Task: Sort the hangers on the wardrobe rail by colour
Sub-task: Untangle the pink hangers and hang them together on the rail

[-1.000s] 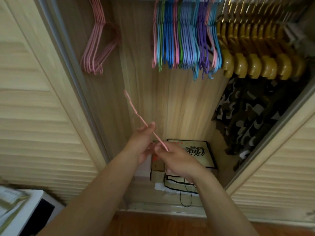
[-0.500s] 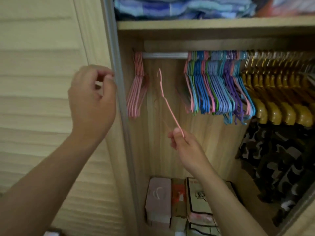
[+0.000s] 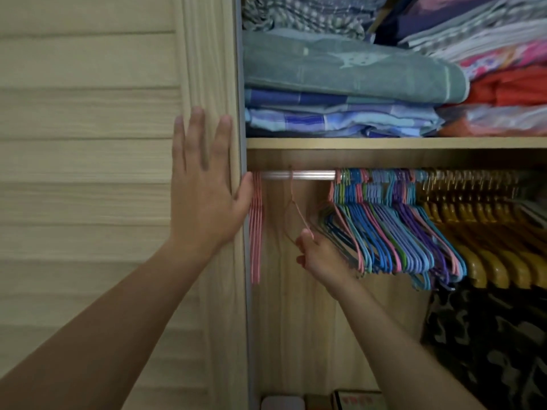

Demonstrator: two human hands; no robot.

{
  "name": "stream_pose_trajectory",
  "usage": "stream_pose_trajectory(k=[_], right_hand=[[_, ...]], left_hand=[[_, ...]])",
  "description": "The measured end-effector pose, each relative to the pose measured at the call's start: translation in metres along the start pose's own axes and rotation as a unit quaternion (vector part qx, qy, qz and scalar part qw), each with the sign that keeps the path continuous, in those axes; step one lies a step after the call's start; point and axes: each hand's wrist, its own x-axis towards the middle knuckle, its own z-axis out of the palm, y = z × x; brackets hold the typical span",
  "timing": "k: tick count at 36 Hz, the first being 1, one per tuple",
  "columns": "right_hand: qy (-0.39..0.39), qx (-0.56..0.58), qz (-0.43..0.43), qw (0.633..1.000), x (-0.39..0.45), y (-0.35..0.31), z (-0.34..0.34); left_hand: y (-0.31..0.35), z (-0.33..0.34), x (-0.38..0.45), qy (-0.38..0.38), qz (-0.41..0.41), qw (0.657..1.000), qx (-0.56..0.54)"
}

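Hangers: a single pink hanger (image 3: 297,209) hangs by its hook on the rail (image 3: 299,175), alone in the bare stretch between two groups.
Wardrobe: light wood-grain back panel (image 3: 296,321); louvred door (image 3: 88,173) on the left, its frame edge meeting the opening.
Rail: silver bar under a wooden shelf (image 3: 384,142), running left to right across the opening.
Shelf load: folded towels and bedding (image 3: 340,84) stacked above the rail, green-grey on top, blue check below; red and orange fabric at far right.
Floor of wardrobe: boxes (image 3: 325,402) partly visible at the bottom edge.
Pink group: a tight bundle of pink hangers (image 3: 256,226) at the far left end of the rail, hanging straight down.
Mixed group: blue, purple, green and pink hangers (image 3: 399,226) packed together right of the gap.
Wooden group: yellow-brown hangers (image 3: 488,232) at far right, with camouflage cloth (image 3: 488,350) below.
Left hand (image 3: 204,190): flat on the door frame, fingers straight and slightly spread; thumb touches or lies just beside the pink bundle.
Right hand (image 3: 322,258): fingers pinch the lower shoulder wire of the single pink hanger, below the rail and just left of the mixed group.
Image quality: motion blur softens the hanger wire near the grip.
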Motion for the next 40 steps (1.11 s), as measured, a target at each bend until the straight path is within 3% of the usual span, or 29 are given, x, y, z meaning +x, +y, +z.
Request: stream_pose_trajectory(k=[13,21,26,28,31,33,35,40], right_hand=[[-0.111,-0.084,-0.063,0.988,0.012,0.012,0.047],[-0.161,-0.115,-0.042,0.979,0.008,0.015,0.050],[-0.125,-0.139,-0.070,0.980,-0.014,0.007,0.015],[-0.044,-0.231,-0.168,0.957,-0.022,0.013,-0.005],[0.111,-0.408,-0.286,0.860,-0.027,0.028,-0.038],[0.154,-0.498,-0.270,0.809,-0.027,0.029,-0.059],[0.182,-0.543,-0.236,0.785,-0.023,0.030,-0.077],[0.167,-0.595,-0.181,0.765,-0.009,0.039,-0.090]], left_hand=[[0.003,0.002,-0.001,0.015,-0.013,1.000,-0.020],[0.002,0.003,-0.001,0.027,-0.001,1.000,-0.015],[0.001,0.004,-0.001,0.024,0.005,1.000,-0.007],[0.002,0.004,-0.002,0.021,0.000,1.000,-0.002],[0.005,0.004,-0.003,0.018,-0.013,1.000,0.009],[0.011,0.004,-0.005,0.024,-0.025,0.999,0.020],[0.018,0.005,-0.007,0.031,-0.040,0.998,0.030],[0.026,0.007,-0.009,0.030,-0.054,0.997,0.051]])
